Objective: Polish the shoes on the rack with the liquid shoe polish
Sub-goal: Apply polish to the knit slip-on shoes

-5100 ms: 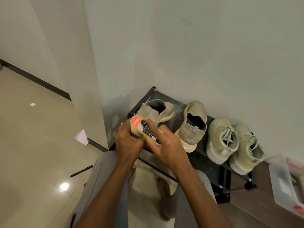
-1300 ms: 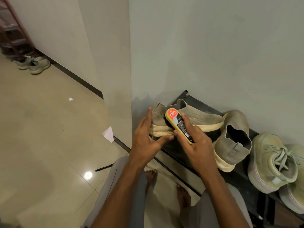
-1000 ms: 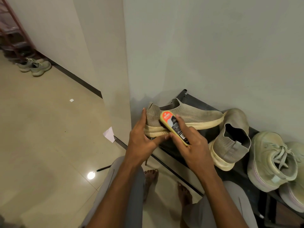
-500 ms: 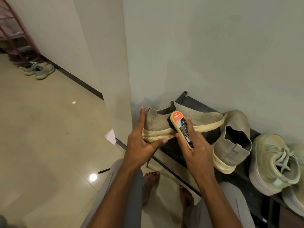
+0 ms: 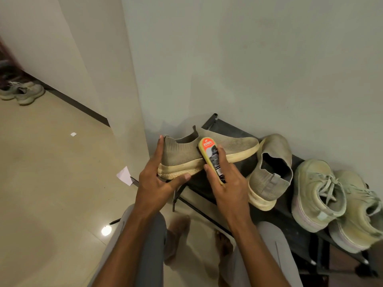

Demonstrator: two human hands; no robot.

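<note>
- The polish bottle [image 5: 211,159] carries an orange patch at its top with "KIWI" in white; below it the black label's small print is too fine to read.
- The right hand [image 5: 226,183] grips the bottle, fingers curled along its label, thumb on the near edge; the bottle's long axis runs from the palm up and slightly left, its orange end pressed against the side of the knit slip-on shoe [image 5: 199,154].
- The left hand [image 5: 157,179] holds that shoe at the heel: fingers straight up behind the heel collar, thumb under the cream sole.
- The shoe lies lengthwise, heel to the left past the end of the black rack [image 5: 290,222], toe pointing right and nearly touching its mate [image 5: 271,170], which stands heel toward the camera.
- Two laced sneakers [image 5: 339,204] sit at the right of the rack, near its front edge.
- The wall [image 5: 248,59] stands right behind the rack; open floor [image 5: 51,183] lies to the left, with a paper scrap [image 5: 124,176] by the rack's corner and a pen [image 5: 115,221] nearer the knee.
</note>
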